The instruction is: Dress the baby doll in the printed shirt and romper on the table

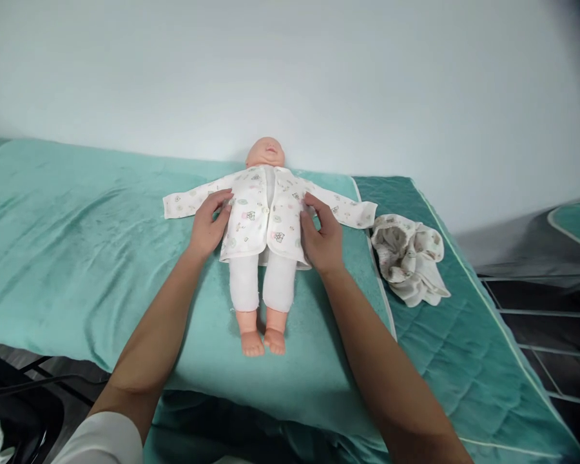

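Note:
A baby doll (267, 153) lies on its back on a teal towel (77, 245), head toward the wall, bare feet toward me. It wears a white printed jacket (251, 219) with sleeves spread out, and white leggings (244, 287). My left hand (209, 224) rests on the jacket's left edge, fingers curled against the cloth. My right hand (321, 235) presses the jacket's right edge at the doll's side, fingers bent on the fabric.
A crumpled printed garment (410, 258) lies to the right on a darker quilted teal cover (464, 335). A white wall stands behind. A dark chair or bin (14, 406) sits at lower left, and the floor shows at right.

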`<state>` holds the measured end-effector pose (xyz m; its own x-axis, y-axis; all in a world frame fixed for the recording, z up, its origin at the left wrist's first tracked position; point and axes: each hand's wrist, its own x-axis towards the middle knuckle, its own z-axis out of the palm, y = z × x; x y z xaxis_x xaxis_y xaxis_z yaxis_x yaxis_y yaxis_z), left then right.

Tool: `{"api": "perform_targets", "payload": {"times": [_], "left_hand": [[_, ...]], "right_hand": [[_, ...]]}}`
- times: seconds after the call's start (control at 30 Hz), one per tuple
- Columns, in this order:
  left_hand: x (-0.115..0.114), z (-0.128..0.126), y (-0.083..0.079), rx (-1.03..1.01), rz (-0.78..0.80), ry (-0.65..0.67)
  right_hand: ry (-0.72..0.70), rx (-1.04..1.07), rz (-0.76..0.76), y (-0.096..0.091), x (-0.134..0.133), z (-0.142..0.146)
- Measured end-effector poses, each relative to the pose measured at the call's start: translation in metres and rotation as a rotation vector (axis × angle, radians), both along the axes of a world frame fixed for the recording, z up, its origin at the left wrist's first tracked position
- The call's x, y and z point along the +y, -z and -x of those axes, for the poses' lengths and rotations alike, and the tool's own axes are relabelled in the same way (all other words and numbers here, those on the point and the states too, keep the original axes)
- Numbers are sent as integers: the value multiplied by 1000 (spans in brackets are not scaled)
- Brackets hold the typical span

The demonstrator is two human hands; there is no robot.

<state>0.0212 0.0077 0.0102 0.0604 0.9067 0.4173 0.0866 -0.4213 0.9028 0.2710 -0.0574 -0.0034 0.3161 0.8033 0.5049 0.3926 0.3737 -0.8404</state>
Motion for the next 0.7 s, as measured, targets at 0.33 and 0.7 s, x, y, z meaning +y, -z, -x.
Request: {"api": "perform_targets", "payload": {"times": [0.33, 0.7], "left_hand": [[-72, 23, 10, 207, -92, 1], [-143, 22, 6, 572, -311, 61]], "right_hand": [[445, -654, 228, 12, -80, -119], [151, -1109, 515, -29, -138, -147]]}}
